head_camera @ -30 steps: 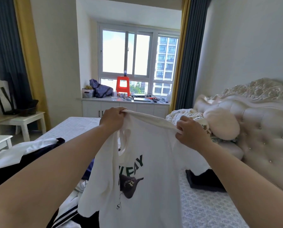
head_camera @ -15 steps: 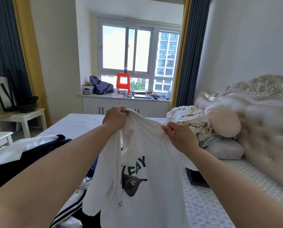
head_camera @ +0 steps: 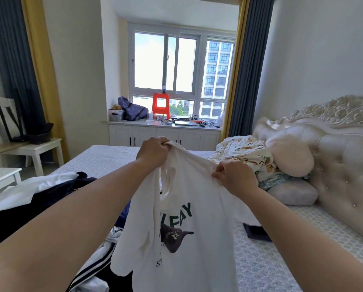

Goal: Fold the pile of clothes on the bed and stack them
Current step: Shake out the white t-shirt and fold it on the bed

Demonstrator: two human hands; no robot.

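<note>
A white T-shirt (head_camera: 199,239) with green letters and a dark cap print hangs in the air above the bed (head_camera: 267,266). My left hand (head_camera: 154,153) grips its top edge at one shoulder. My right hand (head_camera: 236,179) pinches the fabric lower, near the other shoulder, so the top edge slopes down to the right. The neck opening shows between my hands. A pile of dark and white clothes (head_camera: 41,192) lies on the bed at the left. A navy garment with white stripes (head_camera: 92,268) lies under the hanging shirt.
A dark folded item (head_camera: 256,231) lies on the bed to the right of the shirt. A crumpled floral quilt (head_camera: 246,153) and pillows (head_camera: 290,158) sit against the padded headboard (head_camera: 345,157). A white side table (head_camera: 37,147) and a chair stand at the left. A window cabinet with an orange stool is beyond.
My right hand has come down and closer to my left, so the shirt's top edge is slack and sloping where it was stretched flat. The view has tilted slightly.
</note>
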